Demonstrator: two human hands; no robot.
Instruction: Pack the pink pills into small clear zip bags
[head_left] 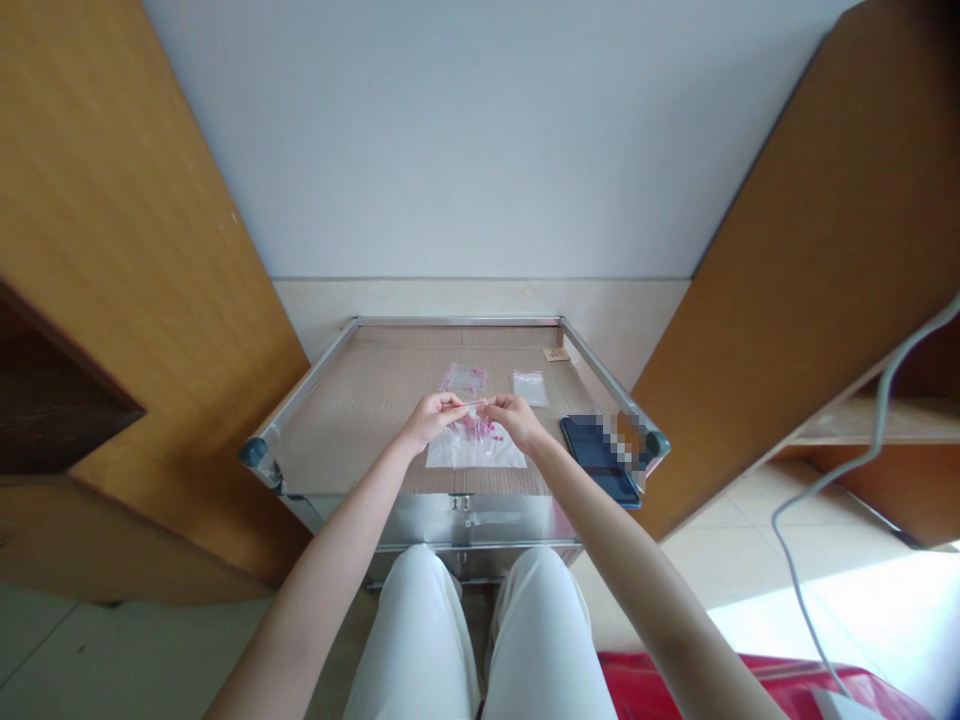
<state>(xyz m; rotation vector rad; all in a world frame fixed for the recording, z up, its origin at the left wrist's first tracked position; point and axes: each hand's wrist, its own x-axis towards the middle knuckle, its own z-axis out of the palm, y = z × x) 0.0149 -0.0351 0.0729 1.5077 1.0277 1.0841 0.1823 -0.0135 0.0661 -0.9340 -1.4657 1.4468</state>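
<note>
My left hand (437, 415) and my right hand (513, 418) are close together above the table, fingers pinched. Between the fingertips stretches the pinkish top edge of what looks like a small clear zip bag (472, 404); its lower part is hard to make out. Below them lies a larger clear plastic bag (450, 452) with small pink pieces (491, 432) on or in it. Just beyond the hands is a clear bag with pink bits (465, 377). A flat clear zip bag (529, 388), perhaps a stack, lies beyond my right hand.
The cardboard-covered table (337, 400) has a raised metal rim (457, 321). A dark phone or tablet (596, 455) lies at its right, a small tan card (556, 354) at the back right. Wooden cabinets flank it; a pale cable (874, 455) hangs right.
</note>
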